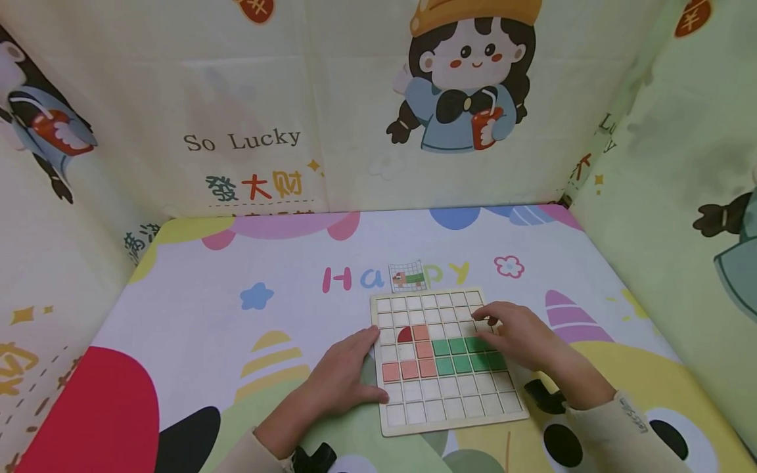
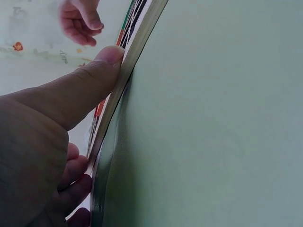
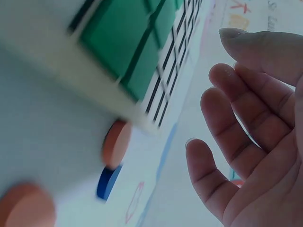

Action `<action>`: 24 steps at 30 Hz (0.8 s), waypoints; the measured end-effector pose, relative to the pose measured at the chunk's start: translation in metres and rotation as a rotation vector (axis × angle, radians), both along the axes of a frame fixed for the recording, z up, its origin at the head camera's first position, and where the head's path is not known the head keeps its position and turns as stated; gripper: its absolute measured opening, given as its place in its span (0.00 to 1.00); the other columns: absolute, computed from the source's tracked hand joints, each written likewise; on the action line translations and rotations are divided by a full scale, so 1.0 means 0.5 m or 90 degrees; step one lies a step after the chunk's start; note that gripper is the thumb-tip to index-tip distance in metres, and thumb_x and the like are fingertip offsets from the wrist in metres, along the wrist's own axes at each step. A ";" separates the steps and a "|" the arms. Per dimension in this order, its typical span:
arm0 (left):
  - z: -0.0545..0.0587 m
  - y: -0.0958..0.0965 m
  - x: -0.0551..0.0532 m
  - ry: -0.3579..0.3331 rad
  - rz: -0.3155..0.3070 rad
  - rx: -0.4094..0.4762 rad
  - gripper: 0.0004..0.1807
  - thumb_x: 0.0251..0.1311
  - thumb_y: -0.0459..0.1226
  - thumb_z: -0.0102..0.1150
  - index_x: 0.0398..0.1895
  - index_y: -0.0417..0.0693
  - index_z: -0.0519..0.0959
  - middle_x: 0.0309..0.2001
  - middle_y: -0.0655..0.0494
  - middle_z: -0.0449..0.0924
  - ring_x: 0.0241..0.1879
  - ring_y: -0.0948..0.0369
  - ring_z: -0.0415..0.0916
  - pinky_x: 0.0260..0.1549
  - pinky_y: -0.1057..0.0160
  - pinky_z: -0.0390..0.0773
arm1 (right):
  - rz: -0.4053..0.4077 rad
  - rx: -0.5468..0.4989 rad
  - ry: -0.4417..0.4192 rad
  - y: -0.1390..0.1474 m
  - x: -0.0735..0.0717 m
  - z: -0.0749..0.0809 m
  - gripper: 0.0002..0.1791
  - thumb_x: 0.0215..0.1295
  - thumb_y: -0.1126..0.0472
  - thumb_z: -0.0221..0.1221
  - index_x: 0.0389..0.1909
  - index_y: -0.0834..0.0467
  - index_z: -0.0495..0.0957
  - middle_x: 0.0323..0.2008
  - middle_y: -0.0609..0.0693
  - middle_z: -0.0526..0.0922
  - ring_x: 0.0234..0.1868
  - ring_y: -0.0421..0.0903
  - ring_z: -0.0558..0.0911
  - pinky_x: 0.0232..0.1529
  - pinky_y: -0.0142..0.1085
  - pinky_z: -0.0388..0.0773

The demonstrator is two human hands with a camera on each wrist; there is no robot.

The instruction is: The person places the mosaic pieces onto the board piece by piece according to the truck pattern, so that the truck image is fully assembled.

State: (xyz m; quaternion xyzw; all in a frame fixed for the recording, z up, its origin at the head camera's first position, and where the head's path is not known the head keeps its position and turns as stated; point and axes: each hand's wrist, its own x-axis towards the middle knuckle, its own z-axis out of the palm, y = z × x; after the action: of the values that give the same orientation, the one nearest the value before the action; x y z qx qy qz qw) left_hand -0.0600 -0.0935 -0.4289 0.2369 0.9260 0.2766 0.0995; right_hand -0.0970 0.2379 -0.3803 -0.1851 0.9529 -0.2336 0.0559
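A square wooden grid board (image 1: 454, 424) lies on the table, partly filled with tiles. Several pink square tiles (image 1: 409, 370) and one dark red quarter-round tile (image 1: 405, 335) sit toward its left, and two rows of green square tiles (image 1: 460, 364) run to the right edge. My left hand (image 1: 340, 374) rests against the board's left edge, its thumb (image 2: 87, 80) touching the rim in the left wrist view. Above the board's right side hovers my right hand (image 1: 523, 335), loosely bent fingers holding nothing in the right wrist view. In the head view, it covers part of the green rows.
Behind the board stands a small picture card (image 1: 408, 278) with a grid pattern. Beyond the board's edge in the right wrist view lie orange rounded pieces (image 3: 117, 144) and a blue piece (image 3: 109, 182). Printed fabric walls (image 1: 349, 131) enclose the table's back and sides.
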 end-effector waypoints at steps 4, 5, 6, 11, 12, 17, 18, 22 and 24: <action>0.001 0.000 0.000 -0.001 0.000 0.000 0.57 0.47 0.55 0.77 0.75 0.38 0.59 0.73 0.46 0.62 0.71 0.48 0.60 0.66 0.45 0.65 | -0.038 0.006 -0.008 0.021 0.009 -0.001 0.17 0.62 0.61 0.67 0.51 0.60 0.82 0.40 0.50 0.82 0.38 0.49 0.77 0.40 0.44 0.80; 0.001 0.000 0.000 -0.002 0.000 -0.001 0.57 0.47 0.55 0.77 0.75 0.38 0.59 0.73 0.46 0.62 0.71 0.48 0.60 0.66 0.45 0.65 | -0.044 0.008 -0.004 0.027 0.011 -0.002 0.17 0.62 0.61 0.68 0.51 0.60 0.82 0.39 0.50 0.81 0.38 0.49 0.77 0.38 0.43 0.80; 0.002 0.000 0.000 -0.003 0.000 -0.001 0.57 0.47 0.55 0.77 0.75 0.38 0.59 0.73 0.46 0.62 0.71 0.48 0.60 0.66 0.45 0.65 | -0.049 0.009 0.000 0.033 0.012 -0.002 0.17 0.62 0.61 0.68 0.51 0.60 0.82 0.38 0.50 0.81 0.37 0.49 0.76 0.36 0.42 0.79; 0.002 0.000 0.000 -0.003 0.001 -0.003 0.57 0.47 0.56 0.77 0.75 0.39 0.59 0.73 0.46 0.62 0.71 0.48 0.60 0.66 0.45 0.65 | -0.081 0.018 0.011 0.068 0.017 -0.007 0.18 0.61 0.59 0.69 0.50 0.61 0.82 0.38 0.52 0.82 0.37 0.50 0.76 0.32 0.39 0.76; 0.002 0.000 -0.001 -0.003 0.001 -0.002 0.57 0.47 0.56 0.77 0.75 0.39 0.59 0.73 0.46 0.62 0.71 0.48 0.60 0.66 0.45 0.65 | -0.087 0.019 0.010 0.076 0.017 -0.008 0.18 0.61 0.59 0.69 0.50 0.61 0.82 0.38 0.52 0.82 0.37 0.51 0.76 0.31 0.39 0.75; 0.001 0.000 -0.001 -0.005 -0.001 0.001 0.57 0.47 0.56 0.77 0.75 0.38 0.59 0.73 0.46 0.62 0.72 0.48 0.60 0.67 0.45 0.65 | -0.104 0.028 0.008 0.115 0.021 -0.013 0.18 0.61 0.63 0.67 0.51 0.62 0.81 0.40 0.57 0.82 0.37 0.52 0.77 0.30 0.39 0.76; 0.001 0.000 -0.002 -0.006 -0.001 0.002 0.57 0.47 0.55 0.77 0.75 0.38 0.59 0.73 0.46 0.62 0.72 0.48 0.60 0.67 0.45 0.65 | -0.107 0.031 0.008 0.122 0.021 -0.014 0.18 0.61 0.63 0.67 0.52 0.62 0.81 0.39 0.57 0.82 0.36 0.51 0.77 0.29 0.39 0.75; 0.000 0.000 -0.001 -0.006 0.000 0.001 0.57 0.46 0.56 0.77 0.75 0.38 0.59 0.73 0.46 0.62 0.71 0.48 0.60 0.66 0.45 0.65 | -0.124 0.036 -0.006 0.143 0.021 -0.019 0.19 0.60 0.63 0.66 0.52 0.62 0.81 0.39 0.58 0.82 0.35 0.51 0.76 0.27 0.38 0.75; -0.001 0.001 -0.002 -0.006 0.000 0.001 0.57 0.46 0.56 0.77 0.75 0.38 0.59 0.73 0.46 0.62 0.71 0.48 0.60 0.66 0.45 0.65 | -0.136 0.041 -0.014 0.150 0.022 -0.023 0.19 0.60 0.63 0.66 0.52 0.63 0.81 0.40 0.58 0.82 0.37 0.52 0.76 0.28 0.38 0.76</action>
State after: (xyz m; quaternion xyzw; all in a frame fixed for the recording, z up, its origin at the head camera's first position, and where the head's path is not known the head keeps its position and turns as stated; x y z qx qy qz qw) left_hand -0.0607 -0.0932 -0.4295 0.2357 0.9254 0.2782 0.1034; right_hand -0.0860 0.3129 -0.3916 -0.0778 0.9735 -0.2097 0.0471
